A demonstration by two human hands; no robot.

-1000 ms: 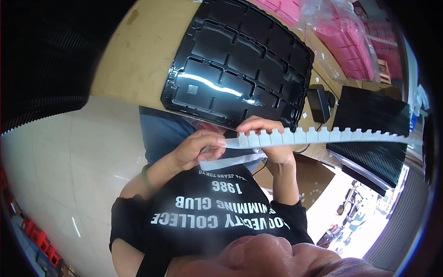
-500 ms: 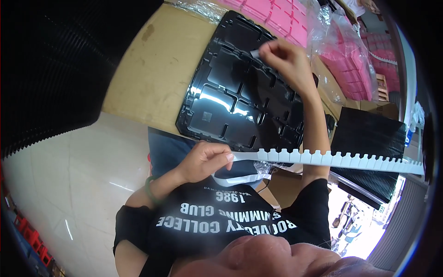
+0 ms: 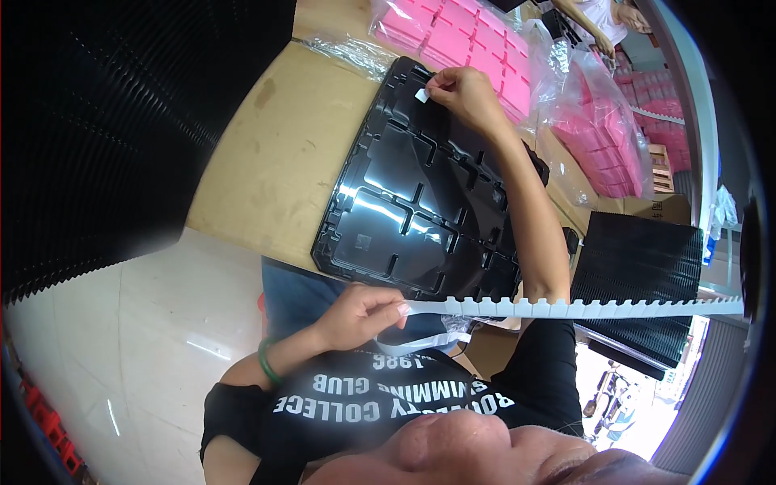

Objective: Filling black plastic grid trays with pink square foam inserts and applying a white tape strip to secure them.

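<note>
A black molded plastic tray (image 3: 384, 174) with raised ribs lies in front of me, on brown cardboard. Over its far left corner, my right hand (image 3: 469, 97) pinches a small white label (image 3: 422, 95) between thumb and fingers. The label is at or just above the tray surface; I cannot tell whether it touches. Near my chest, my left hand (image 3: 362, 315) is closed on the end of a long white label strip (image 3: 550, 309) with a notched upper edge. The strip stretches to the right, beneath my right elbow, and another length hangs in a loop below my left hand.
Tall stacks of black ribbed trays (image 3: 105, 121) fill the left side. The cardboard (image 3: 271, 158) extends left of the tray. Pink partitioned sheets (image 3: 453, 44) and clear plastic wrap (image 3: 343, 56) lie beyond. More black trays (image 3: 634, 267) are stacked at right. Another person (image 3: 602, 28) is at the far right.
My right hand has moved left and toward the tray's far left corner with the label. My left hand still holds the strip. The view has shifted slightly.
</note>
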